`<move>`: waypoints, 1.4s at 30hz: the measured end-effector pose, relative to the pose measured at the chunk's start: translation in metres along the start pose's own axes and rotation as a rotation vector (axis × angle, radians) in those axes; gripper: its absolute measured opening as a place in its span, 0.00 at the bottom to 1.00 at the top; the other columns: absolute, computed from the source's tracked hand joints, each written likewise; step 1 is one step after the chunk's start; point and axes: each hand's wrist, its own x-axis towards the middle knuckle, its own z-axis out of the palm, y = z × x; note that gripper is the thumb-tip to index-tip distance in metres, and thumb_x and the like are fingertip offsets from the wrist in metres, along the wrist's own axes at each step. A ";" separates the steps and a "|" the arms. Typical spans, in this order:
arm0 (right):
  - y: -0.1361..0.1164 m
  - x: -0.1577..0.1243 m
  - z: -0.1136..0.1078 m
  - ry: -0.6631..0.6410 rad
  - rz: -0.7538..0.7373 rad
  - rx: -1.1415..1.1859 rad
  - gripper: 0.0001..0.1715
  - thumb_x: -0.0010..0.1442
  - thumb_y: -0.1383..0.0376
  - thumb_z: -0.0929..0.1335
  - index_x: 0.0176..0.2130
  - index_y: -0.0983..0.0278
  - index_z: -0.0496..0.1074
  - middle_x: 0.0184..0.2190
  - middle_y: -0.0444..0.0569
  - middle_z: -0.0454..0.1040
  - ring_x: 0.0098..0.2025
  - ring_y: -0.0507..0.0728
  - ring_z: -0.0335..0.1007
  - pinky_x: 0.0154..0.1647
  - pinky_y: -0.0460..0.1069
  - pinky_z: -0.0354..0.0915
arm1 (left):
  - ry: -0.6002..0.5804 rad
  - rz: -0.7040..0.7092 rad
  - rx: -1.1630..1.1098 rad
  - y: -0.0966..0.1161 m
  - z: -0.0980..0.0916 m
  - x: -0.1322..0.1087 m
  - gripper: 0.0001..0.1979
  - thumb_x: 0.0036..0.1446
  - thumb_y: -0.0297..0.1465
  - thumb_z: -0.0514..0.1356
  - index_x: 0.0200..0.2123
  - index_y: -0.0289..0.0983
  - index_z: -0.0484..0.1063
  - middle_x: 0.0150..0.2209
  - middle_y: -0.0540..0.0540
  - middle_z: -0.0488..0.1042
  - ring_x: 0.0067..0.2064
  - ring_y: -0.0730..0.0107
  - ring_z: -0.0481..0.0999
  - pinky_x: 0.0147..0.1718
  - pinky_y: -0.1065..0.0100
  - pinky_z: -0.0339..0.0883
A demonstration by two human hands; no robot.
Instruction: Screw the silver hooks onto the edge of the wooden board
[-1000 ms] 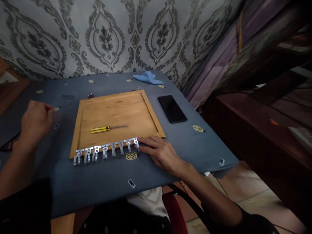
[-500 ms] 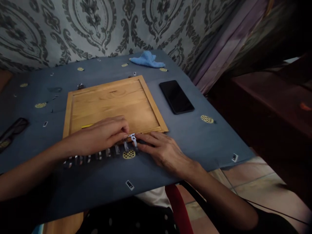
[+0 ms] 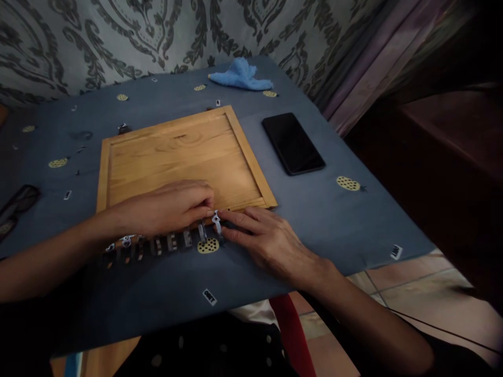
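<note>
Grey-patterned fabric [image 3: 157,31] hangs behind your tabletop [image 3: 306,209], with a purple curtain [image 3: 361,84] off to the right. On the blue cover, the wooden board [image 3: 173,152] lies flat in front of you, and the metal hooks [image 3: 217,222] run in a row along its near edge, curved ends overhanging towards you. That placing seems meant to keep the row within reach of both your hands.

Your left hand [image 3: 173,207] crosses over the board, hiding part of it and of the row. Its grip is drawn together, thumb against finger, beside the rightmost hook; I can't tell whether something small is pinched there. Your right hand [image 3: 271,241] rests at that same end, its grip slightly apart with fingertips against the last hook, probably to steady it.

The phone [image 3: 293,144] sits right of the board, the blue cloth [image 3: 241,76] beyond it, and the glasses [image 3: 19,207] at far left, all outside your working spot. Small dark bits [image 3: 80,149] lie left of the board.

No brand shows on the phone. One printed tag [image 3: 209,297] near you appears to read "OBEY"; lettering on the others is too small or tilted to make out.
</note>
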 end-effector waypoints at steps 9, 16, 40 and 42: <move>0.001 0.002 -0.001 0.053 -0.025 -0.014 0.21 0.66 0.78 0.62 0.50 0.66 0.77 0.56 0.51 0.79 0.42 0.57 0.71 0.39 0.52 0.69 | -0.091 0.031 0.028 0.016 -0.009 -0.001 0.13 0.67 0.37 0.51 0.34 0.37 0.69 0.36 0.48 0.72 0.38 0.67 0.70 0.38 0.66 0.60; 0.000 0.002 -0.001 0.067 -0.025 -0.025 0.19 0.67 0.77 0.63 0.49 0.65 0.78 0.56 0.51 0.79 0.41 0.57 0.71 0.37 0.52 0.68 | -0.100 -0.002 0.075 0.018 -0.009 0.003 0.15 0.65 0.39 0.50 0.32 0.37 0.69 0.36 0.46 0.71 0.37 0.66 0.69 0.38 0.64 0.59; 0.000 0.002 0.001 0.051 -0.013 -0.048 0.17 0.69 0.76 0.63 0.48 0.63 0.78 0.55 0.48 0.80 0.41 0.56 0.71 0.37 0.51 0.68 | -0.101 -0.062 0.086 0.023 -0.012 0.010 0.14 0.62 0.40 0.54 0.32 0.37 0.72 0.35 0.47 0.74 0.35 0.67 0.71 0.35 0.67 0.58; 0.000 0.003 0.001 0.056 -0.019 -0.041 0.17 0.68 0.76 0.63 0.48 0.64 0.78 0.55 0.49 0.80 0.40 0.56 0.71 0.36 0.51 0.68 | -0.081 -0.046 0.073 0.023 -0.013 0.008 0.15 0.62 0.41 0.54 0.32 0.37 0.72 0.33 0.48 0.74 0.34 0.68 0.70 0.34 0.67 0.58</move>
